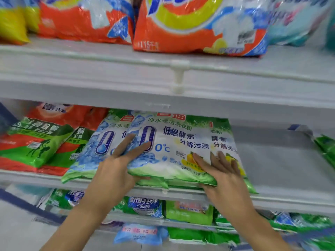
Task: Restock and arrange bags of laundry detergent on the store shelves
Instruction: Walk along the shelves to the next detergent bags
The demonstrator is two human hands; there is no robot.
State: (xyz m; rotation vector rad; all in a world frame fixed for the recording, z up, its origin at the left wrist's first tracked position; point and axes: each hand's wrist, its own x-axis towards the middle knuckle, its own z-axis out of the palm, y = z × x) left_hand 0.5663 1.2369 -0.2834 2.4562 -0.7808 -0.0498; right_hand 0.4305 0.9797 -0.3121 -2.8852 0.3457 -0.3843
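**Both hands on 1 detergent bag at the middle shelf's front edge**

At the left of the frame, glossy orange-and-green bags point(39, 142) lean on the middle shelf point(281, 160). In the centre, 3 soft, crinkled green-white-blue plastic bags overlap. The front bag point(174, 151) lies over a left neighbour point(90, 153) and a right neighbour point(224, 136), and its lower seam overhangs the shelf's front rail. The left hand point(116, 169) pinches its lower left corner, with straight fingers on the face and the thumb beneath. The right hand point(223, 178) holds the lower right corner the same way. To the right is a bare, smooth white stretch of shelf, bounded at the frame's right edge by green bags point(324, 147).
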